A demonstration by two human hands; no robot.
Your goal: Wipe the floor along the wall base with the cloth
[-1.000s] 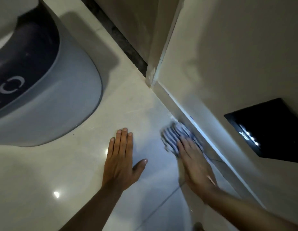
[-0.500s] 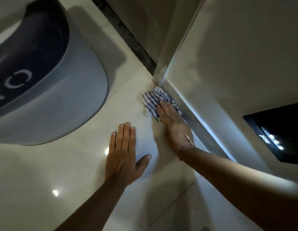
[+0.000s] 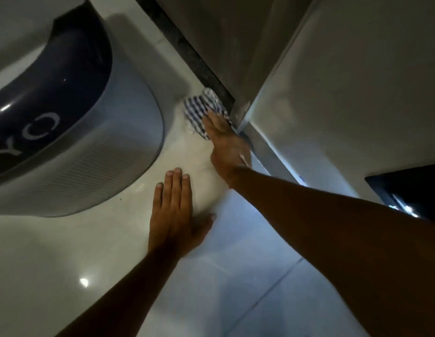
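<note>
The right hand (image 3: pixel 227 142) lies flat on the striped cloth (image 3: pixel 202 109), fingers together and palm pressing down, arm stretched well forward; this is a push with body weight behind it, not a grip, though the fingertips are partly sunk in the folds and it is hard to say whether they curl into the fabric. The cloth is bunched on the pale floor (image 3: pixel 53 263) right at the dark strip (image 3: pixel 199 62) that runs along the wall base, just past the protruding wall corner (image 3: pixel 243 113), so its far edge touches that strip. The left hand (image 3: pixel 174 215) is spread flat on the tile nearer the body, thumb out, holding nothing; it most likely serves as a prop so the person can lean far enough to reach. To the left, near the cloth but apart from it, stands a large rounded grey appliance (image 3: pixel 90 154), which narrows the lane the cloth has to work in. A dark panel (image 3: pixel 411 188) sits low on the right-hand wall.
</note>
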